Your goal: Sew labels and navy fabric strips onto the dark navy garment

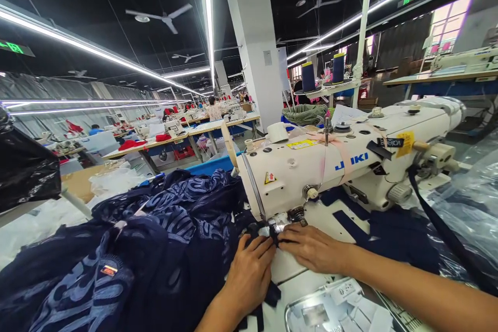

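A white sewing machine marked JUKI stands in front of me, its needle area low at the left end of the arm. My left hand lies just in front of the presser foot, fingers curled and pressed on dark navy fabric. To the right of the foot is my right hand, its fingers bent together at the cloth's edge. The fingertips of both hands nearly meet, and the cloth under them is mostly hidden. A heap of navy garments with pale blue printed patterns spreads out to the left.
Navy fabric strips and pieces lie under the machine arm. A clear-lidded box sits at the front edge. Two navy thread cones stand behind. Clear plastic is at right, a black plastic bag at left.
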{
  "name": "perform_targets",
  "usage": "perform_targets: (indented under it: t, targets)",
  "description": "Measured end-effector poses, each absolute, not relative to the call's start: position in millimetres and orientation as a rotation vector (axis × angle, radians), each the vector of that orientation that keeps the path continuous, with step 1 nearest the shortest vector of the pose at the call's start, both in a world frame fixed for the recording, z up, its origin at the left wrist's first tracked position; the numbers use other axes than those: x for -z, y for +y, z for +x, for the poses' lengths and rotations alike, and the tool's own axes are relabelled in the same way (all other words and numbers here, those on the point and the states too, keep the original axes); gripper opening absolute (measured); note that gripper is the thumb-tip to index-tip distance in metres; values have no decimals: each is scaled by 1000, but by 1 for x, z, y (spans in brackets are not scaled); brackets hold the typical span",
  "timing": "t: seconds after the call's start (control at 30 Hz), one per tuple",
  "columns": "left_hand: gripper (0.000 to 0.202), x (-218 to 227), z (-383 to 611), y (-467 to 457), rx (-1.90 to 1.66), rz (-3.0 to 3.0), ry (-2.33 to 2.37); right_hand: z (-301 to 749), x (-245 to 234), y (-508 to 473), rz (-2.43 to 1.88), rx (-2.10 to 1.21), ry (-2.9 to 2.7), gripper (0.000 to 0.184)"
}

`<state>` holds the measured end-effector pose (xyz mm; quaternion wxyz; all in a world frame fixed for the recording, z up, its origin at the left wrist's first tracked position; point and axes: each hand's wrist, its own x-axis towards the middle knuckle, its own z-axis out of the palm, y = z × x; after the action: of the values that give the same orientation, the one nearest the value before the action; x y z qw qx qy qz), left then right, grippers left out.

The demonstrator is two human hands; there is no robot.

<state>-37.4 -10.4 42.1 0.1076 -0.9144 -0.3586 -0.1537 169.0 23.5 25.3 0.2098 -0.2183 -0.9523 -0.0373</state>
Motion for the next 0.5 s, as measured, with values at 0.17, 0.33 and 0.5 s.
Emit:
perform_targets:
  t: [0.17, 0.33, 0.5]
  targets:
    - [36, -43, -39, -13, 445, -2713, -1101, 170, -26, 24, -639, 94, -2664, 29]
    - [39, -45, -36, -13, 421, -2725, -1155, 171, -22, 28, -643, 86, -2650, 28]
    - [41, -44, -34, -13, 384, -2732, -1211, 171, -22, 29, -639, 90, -2665, 26]
